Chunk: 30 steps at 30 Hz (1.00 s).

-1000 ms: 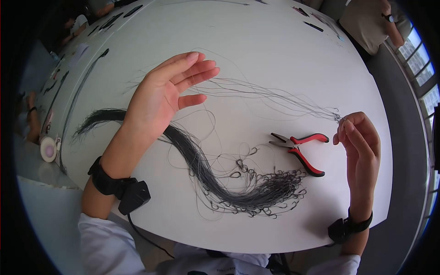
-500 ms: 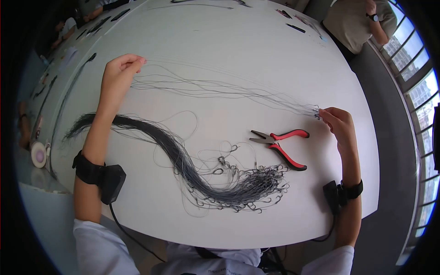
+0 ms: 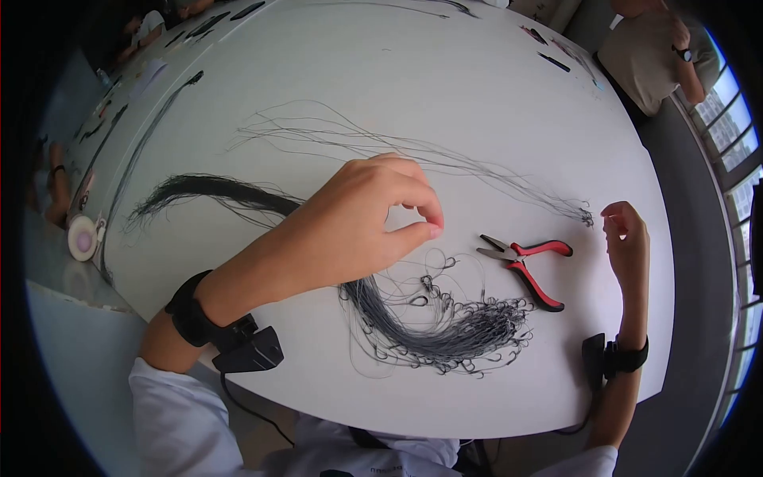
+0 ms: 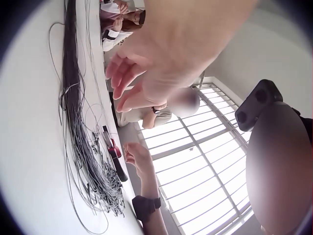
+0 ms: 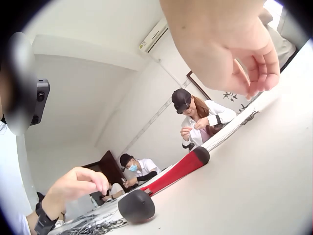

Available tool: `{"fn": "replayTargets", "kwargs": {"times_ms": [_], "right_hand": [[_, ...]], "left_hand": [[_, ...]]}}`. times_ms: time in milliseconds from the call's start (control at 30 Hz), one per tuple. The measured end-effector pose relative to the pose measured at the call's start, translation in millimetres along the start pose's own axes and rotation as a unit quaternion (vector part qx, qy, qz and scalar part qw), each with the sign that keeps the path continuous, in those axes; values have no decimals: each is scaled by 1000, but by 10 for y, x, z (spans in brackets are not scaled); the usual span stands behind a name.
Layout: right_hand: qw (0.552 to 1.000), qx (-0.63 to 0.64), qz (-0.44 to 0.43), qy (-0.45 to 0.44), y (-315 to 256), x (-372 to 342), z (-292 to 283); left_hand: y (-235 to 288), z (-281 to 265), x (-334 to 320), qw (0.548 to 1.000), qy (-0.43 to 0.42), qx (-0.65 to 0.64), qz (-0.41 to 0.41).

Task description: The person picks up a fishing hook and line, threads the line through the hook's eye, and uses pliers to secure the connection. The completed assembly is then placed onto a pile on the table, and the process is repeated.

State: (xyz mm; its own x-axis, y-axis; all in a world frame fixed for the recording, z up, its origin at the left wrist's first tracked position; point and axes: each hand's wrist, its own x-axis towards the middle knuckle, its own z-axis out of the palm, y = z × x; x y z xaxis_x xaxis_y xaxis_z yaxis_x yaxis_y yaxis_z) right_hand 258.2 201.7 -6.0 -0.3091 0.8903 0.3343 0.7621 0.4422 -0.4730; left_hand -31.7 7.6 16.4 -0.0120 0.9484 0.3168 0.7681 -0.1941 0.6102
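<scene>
My left hand (image 3: 362, 219) hovers over the middle of the thick dark bundle of hooked lines (image 3: 445, 334), hiding part of it. Its thumb and index finger curve with a gap between them, and the left wrist view shows loose fingers holding nothing. A thinner bunch of fine lines (image 3: 445, 155) stretches across the white table, its small cluster of hooks (image 3: 586, 213) at the right end. Just right of those hooks is my right hand (image 3: 628, 246), fingers loosely bent, holding nothing, with a gap to the hooks. Red-handled pliers (image 3: 520, 258) lie spread between the two hands.
A white round spool (image 3: 83, 238) stands at the left edge. More dark strands (image 3: 151, 119) lie beyond it. At the far right are a black pen-like tool (image 3: 554, 62) and small items. Other people sit or stand around the table (image 3: 318, 63).
My left hand has let go of the far-left line ends and moved right and nearer, over the dark bundle. My right hand has released the small hook cluster, which now lies beside it.
</scene>
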Motion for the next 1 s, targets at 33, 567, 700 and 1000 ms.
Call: {"fn": "replayTargets", "kwargs": {"times_ms": [33, 567, 700, 1000], "right_hand": [[999, 17, -30, 12, -177, -43, -19], [905, 130, -366, -175, -1226, -606, 450], [892, 114, -390, -200, -1209, -578, 442], [899, 219, -278, -259, -1183, -580, 234]], "left_hand": [[48, 49, -9, 998, -62, -27, 13], [19, 235, -64, 991, -134, -6, -19], [3, 224, -65, 989, -144, -19, -29], [61, 259, -72, 995, -81, -62, 20]]}}
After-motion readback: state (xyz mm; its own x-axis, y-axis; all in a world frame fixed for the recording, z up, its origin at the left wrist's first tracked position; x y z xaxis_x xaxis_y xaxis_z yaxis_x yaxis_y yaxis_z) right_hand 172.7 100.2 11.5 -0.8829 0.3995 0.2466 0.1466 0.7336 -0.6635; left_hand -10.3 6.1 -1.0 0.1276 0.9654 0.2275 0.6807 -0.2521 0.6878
